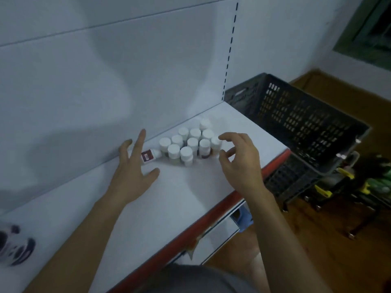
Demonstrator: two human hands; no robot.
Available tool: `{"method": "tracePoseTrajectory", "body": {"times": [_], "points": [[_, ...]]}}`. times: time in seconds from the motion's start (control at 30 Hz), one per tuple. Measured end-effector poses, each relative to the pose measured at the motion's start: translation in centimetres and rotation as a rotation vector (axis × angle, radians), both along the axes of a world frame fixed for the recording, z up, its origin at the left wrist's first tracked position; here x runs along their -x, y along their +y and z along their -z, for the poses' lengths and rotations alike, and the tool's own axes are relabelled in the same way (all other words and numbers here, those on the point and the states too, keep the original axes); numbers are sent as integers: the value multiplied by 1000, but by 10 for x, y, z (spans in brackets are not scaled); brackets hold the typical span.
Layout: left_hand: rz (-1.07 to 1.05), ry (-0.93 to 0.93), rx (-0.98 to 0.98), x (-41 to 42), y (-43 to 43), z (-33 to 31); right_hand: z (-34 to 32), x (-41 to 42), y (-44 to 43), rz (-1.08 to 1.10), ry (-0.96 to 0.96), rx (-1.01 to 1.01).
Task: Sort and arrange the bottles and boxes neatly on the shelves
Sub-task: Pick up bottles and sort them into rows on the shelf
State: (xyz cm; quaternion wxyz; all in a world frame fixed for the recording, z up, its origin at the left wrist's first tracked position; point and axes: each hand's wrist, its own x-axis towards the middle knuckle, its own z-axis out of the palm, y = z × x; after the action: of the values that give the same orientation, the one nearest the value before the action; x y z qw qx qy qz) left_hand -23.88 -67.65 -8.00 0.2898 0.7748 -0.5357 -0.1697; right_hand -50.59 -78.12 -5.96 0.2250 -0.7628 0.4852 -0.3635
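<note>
A grey garment (190, 280) fills the bottom edge, cut off by the frame. Both bare forearms reach up from it over the white shelf (169, 197).

The left hand (132, 166) hovers with fingers straight and spread, holding nothing. Just beside it one bottle (150, 156) lies on its side. Its long axis runs left to right and its white cap points right, toward the cluster (190, 144) of upright white-capped bottles near the back panel. Its dark red label is too blurred to read.

The right hand (241, 161) sits at the cluster's right end, fingers loosely curled and apart, gripping nothing. Whether a fingertip touches a cap is unclear.

A dark crate (306, 123) stands right of the shelf. At bottom left is a blurred dark-and-white object (14, 244), cut off and unidentifiable.
</note>
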Motion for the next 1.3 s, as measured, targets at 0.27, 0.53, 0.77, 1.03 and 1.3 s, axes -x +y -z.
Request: {"method": "tracePoseTrajectory", "body": {"times": [0.27, 0.53, 0.77, 1.03, 1.3], "points": [[-141, -291, -172, 31, -24, -2, 10, 7, -52, -280, 73, -94], [-558, -7, 71, 78, 41, -7, 23, 12, -73, -425, -89, -174], [-883, 11, 377, 97, 122, -36, -5, -14, -30, -403, -428, -37], [-1156, -207, 385, 120, 279, -45, -24, -112, 86, -732, -385, -19], [-1518, -235, 294, 125, 518, -32, -24, -206, 305, -1169, -266, -164]]}}
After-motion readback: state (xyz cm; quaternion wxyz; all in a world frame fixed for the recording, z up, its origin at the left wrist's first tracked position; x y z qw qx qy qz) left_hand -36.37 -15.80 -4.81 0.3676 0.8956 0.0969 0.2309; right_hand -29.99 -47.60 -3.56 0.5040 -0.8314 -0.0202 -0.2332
